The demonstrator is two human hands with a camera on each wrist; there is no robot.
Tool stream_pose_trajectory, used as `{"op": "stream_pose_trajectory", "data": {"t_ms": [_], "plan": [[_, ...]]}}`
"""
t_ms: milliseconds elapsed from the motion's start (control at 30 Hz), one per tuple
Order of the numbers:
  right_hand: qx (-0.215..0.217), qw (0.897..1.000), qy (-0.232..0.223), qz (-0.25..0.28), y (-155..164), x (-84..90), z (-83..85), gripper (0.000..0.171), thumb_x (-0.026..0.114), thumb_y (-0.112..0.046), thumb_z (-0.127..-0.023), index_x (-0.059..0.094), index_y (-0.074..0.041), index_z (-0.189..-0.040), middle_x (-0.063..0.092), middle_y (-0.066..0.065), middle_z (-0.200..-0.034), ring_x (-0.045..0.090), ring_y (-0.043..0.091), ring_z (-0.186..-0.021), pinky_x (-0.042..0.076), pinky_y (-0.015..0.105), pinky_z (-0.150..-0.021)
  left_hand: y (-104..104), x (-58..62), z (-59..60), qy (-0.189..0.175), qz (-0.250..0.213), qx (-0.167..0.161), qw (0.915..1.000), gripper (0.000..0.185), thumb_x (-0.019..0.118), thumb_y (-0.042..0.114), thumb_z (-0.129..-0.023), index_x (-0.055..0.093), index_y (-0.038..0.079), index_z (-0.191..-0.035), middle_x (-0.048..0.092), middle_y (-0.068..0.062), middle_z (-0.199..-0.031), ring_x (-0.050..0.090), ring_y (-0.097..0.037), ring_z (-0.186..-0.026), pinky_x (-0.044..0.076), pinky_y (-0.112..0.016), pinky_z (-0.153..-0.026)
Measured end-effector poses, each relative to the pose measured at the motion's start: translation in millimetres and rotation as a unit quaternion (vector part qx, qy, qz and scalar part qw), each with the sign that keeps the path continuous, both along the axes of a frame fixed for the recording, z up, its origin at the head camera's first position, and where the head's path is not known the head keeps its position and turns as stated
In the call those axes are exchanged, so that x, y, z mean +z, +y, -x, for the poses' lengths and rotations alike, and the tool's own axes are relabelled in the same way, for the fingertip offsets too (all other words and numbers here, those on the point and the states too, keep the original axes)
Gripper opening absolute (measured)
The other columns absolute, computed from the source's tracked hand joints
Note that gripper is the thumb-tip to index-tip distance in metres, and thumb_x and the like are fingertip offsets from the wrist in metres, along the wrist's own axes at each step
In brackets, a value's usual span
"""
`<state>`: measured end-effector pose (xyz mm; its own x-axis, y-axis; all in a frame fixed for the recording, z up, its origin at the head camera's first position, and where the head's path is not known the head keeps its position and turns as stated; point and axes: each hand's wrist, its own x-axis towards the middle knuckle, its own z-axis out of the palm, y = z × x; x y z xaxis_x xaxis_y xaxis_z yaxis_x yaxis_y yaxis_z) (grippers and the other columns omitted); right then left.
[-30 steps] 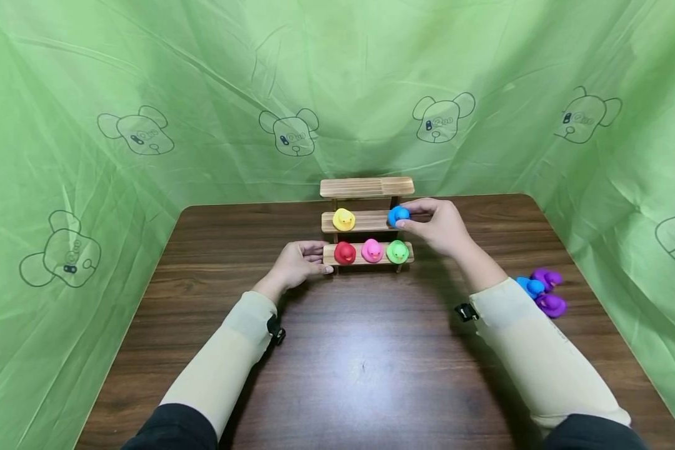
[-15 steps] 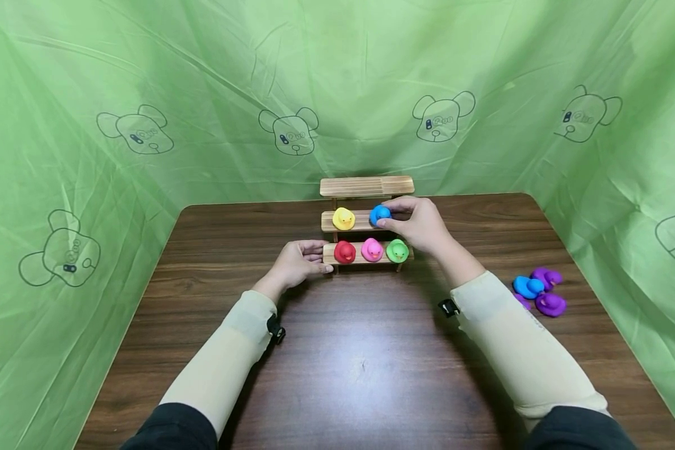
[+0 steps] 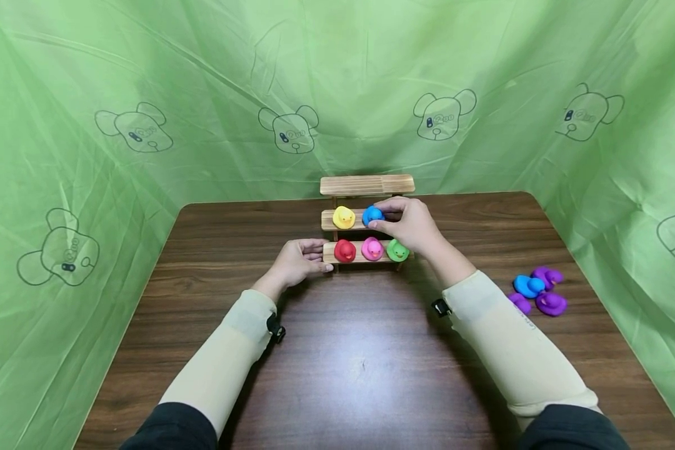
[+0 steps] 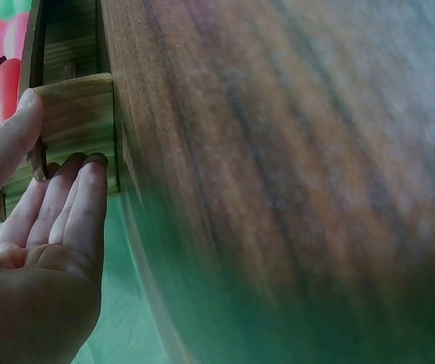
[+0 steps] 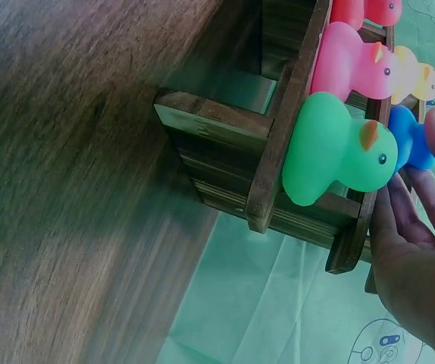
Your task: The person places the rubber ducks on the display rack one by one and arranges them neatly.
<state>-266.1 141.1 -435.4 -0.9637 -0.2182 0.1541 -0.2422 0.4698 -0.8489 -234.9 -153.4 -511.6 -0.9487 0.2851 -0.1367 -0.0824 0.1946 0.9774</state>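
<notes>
Head view: right hand (image 3: pixel 413 226) pinches blue duck (image 3: pixel 372 215) beside yellow duck (image 3: pixel 344 217) — left hand (image 3: pixel 297 263), fingers straight, steadies shelf (image 3: pixel 367 185).

Both forearms reach toward frame centre; the left hand (image 3: pixel 298 263) lies flat with straight fingers, the right hand (image 3: pixel 409 224) pinches with curled fingertips.

A dark wooden table (image 3: pixel 365 369) is carrying a small stepped wooden rack (image 3: pixel 367 185) at its far edge and loose blue and purple ducks (image 3: pixel 537 292) at right.
</notes>
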Motion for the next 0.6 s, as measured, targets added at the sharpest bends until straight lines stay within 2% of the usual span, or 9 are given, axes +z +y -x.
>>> {"op": "stream_pose_trajectory", "data": {"t_ms": [267, 600], "plan": [[0.009, 1.0, 0.01, -0.013, 0, 1.6, -1.7, 0.04, 0.089, -0.025, -0.087, 0.078, -0.011, -0.123, 0.072, 0.004, -0.122, 0.071, 0.021, -0.111, 0.06, 0.036, -0.096, 0, 1.3, 0.6, -0.004, -0.004, -0.006, 1.0, 0.062, 0.086, -0.009, -0.081, 0.062, -0.008, -0.138, 0.066, -0.027, -0.133, 0.065, -0.039, -0.125, 0.059, -0.026, -0.093], [0.001, 0.999, 0.005, 0.032, 14, 0.4, -8.5, 0.045, 0.09, -0.022, -0.086, 0.075, -0.007, -0.126, 0.072, 0.01, -0.127, 0.07, 0.026, -0.118, 0.056, 0.038, -0.102, 0, 1.3, 0.4, -0.002, 0.003, 0.0, 1.0, 0.059, 0.087, -0.009, -0.08, 0.065, -0.006, -0.135, 0.07, -0.022, -0.129, 0.068, -0.035, -0.121, 0.06, -0.027, -0.092]]}}
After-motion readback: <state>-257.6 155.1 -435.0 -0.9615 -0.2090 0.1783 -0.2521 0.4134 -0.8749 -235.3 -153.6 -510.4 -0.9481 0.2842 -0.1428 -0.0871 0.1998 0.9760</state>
